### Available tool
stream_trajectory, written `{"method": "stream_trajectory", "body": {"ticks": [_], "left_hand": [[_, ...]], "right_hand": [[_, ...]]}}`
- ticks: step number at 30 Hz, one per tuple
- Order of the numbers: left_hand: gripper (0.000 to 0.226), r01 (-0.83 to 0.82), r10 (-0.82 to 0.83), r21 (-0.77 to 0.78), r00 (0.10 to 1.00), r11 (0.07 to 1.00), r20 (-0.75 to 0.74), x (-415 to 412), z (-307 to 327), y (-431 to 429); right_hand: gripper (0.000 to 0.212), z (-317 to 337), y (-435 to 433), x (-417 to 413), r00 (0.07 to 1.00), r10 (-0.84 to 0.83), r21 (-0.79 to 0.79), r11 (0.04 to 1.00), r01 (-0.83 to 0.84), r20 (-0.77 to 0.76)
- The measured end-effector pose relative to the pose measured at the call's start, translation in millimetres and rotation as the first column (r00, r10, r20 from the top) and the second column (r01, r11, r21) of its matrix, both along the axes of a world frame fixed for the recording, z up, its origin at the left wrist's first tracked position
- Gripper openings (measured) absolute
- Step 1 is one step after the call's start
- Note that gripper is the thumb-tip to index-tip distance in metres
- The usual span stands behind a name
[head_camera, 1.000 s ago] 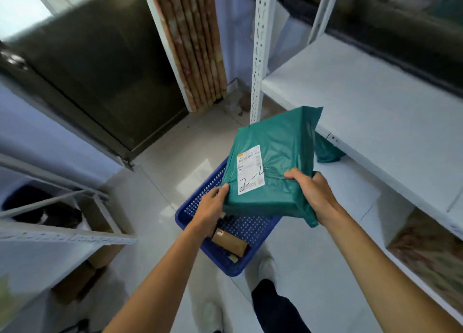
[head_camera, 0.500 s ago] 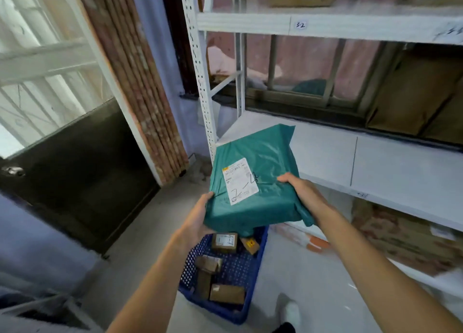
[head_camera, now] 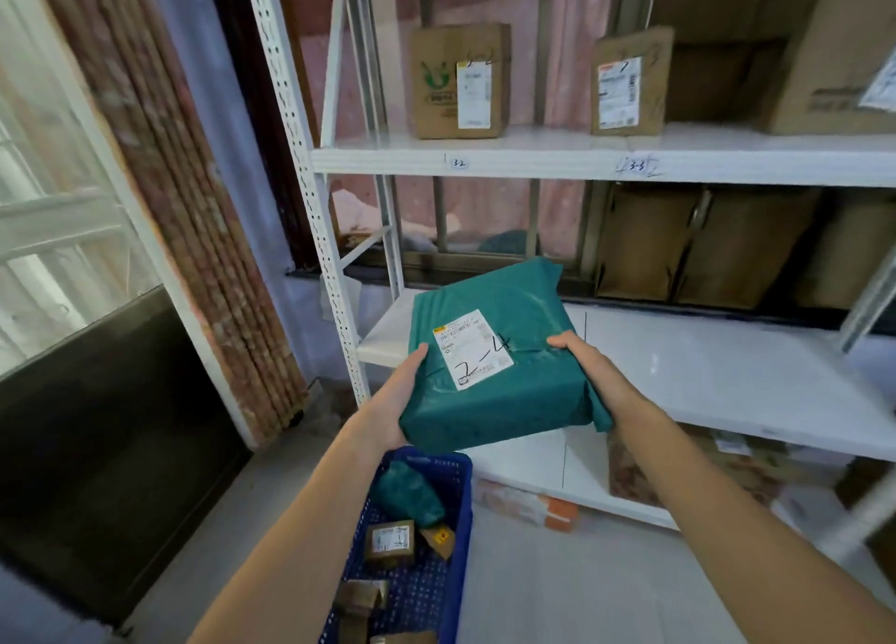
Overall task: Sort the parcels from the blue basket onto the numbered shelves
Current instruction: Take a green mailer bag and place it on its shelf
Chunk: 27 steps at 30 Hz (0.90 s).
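A green plastic-wrapped parcel (head_camera: 489, 401) with a white label handwritten "2-4" is held up in front of the white shelving. My left hand (head_camera: 395, 398) grips its left edge and my right hand (head_camera: 589, 372) grips its right edge. The parcel hovers over the left end of the bare middle shelf (head_camera: 727, 377). Below it on the floor stands the blue basket (head_camera: 463, 507), holding a small green parcel (head_camera: 407, 495) and several small brown boxes (head_camera: 390, 544). The shelf above (head_camera: 533, 161) carries tags "3-2" and "3-3".
Cardboard boxes (head_camera: 460, 81) with labels stand on the upper shelf, and a box lies under the lowest shelf (head_camera: 528, 505). A perforated white upright (head_camera: 310, 197) frames the rack's left side. A brick pillar (head_camera: 194, 207) and a dark door (head_camera: 97, 449) are to the left.
The view has swung up from the basket on the floor to the shelves. Both hands have lifted the green parcel from above the basket up to the level of the middle shelf.
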<state>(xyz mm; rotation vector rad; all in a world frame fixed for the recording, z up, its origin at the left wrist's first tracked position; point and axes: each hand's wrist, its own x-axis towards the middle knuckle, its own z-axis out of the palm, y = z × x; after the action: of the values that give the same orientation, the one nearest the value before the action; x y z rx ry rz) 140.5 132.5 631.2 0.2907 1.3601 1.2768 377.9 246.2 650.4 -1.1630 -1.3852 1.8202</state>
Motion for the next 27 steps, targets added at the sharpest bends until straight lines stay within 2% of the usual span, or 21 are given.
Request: {"method": "stream_trajectory", "body": {"ticks": [4,6,9,13,20,22,25,27], "left_hand": [[0.056,0.002,0.002,0.05,0.997,0.999,-0.077,44,27,24],[0.057,0.024,-0.014,0.088,0.993,0.996,-0.121,66,38,37],[0.062,0.064,-0.034,0.13,0.975,0.989,-0.22,101,55,55],[0.077,0.087,-0.018,0.19,0.94,0.978,-0.341,153,83,76],[0.082,0.143,0.031,0.351,0.894,0.925,-0.446,246,131,113],[0.069,0.168,0.059,0.418,0.876,0.893,-0.479,274,146,121],[0.042,0.204,0.103,0.487,0.84,0.849,-0.532,309,170,131],[0.037,0.247,0.132,0.53,0.806,0.811,-0.577,323,187,138]], "right_hand": [[0.062,28,13,45,0.999,-0.007,0.019,1.0,0.007,-0.033],[0.052,43,18,72,0.999,-0.001,0.045,0.999,0.003,-0.051],[0.039,61,26,115,0.998,-0.012,0.055,0.998,0.016,-0.06],[0.032,81,41,161,0.99,-0.144,0.104,0.984,0.143,-0.004],[0.065,122,62,242,0.947,-0.321,0.229,0.922,0.312,0.002],[0.07,133,65,267,0.936,-0.349,0.301,0.888,0.347,-0.049],[0.05,154,65,296,0.891,-0.42,0.441,0.776,0.452,-0.174],[0.046,166,68,309,0.866,-0.44,0.501,0.709,0.497,-0.237]]}}
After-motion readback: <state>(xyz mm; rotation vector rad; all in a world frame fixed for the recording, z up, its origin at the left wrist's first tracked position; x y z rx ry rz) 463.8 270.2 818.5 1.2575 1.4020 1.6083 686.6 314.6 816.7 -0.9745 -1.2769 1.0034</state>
